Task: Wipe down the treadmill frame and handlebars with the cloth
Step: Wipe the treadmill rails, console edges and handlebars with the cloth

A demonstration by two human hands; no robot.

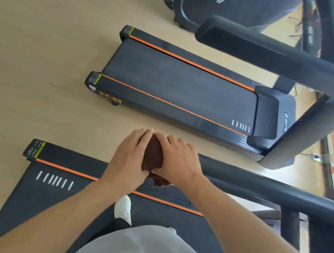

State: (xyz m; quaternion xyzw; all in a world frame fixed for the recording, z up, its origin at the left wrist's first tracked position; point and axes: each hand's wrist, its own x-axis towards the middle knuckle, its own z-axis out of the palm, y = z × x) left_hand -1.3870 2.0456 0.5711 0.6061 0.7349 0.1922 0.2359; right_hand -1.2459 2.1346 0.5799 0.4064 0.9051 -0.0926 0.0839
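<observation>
Wood floor, treadmills: my left hand and right hand clasp the soft, light brown cloth over the handlebar end at centre.

A second treadmill stands on the pale wood floor — black deck, two orange stripes, BRTW on its motor cover. Beyond it sits another dark BRTW machine. A white shoe shows low in view — above a light grey garment.
</observation>
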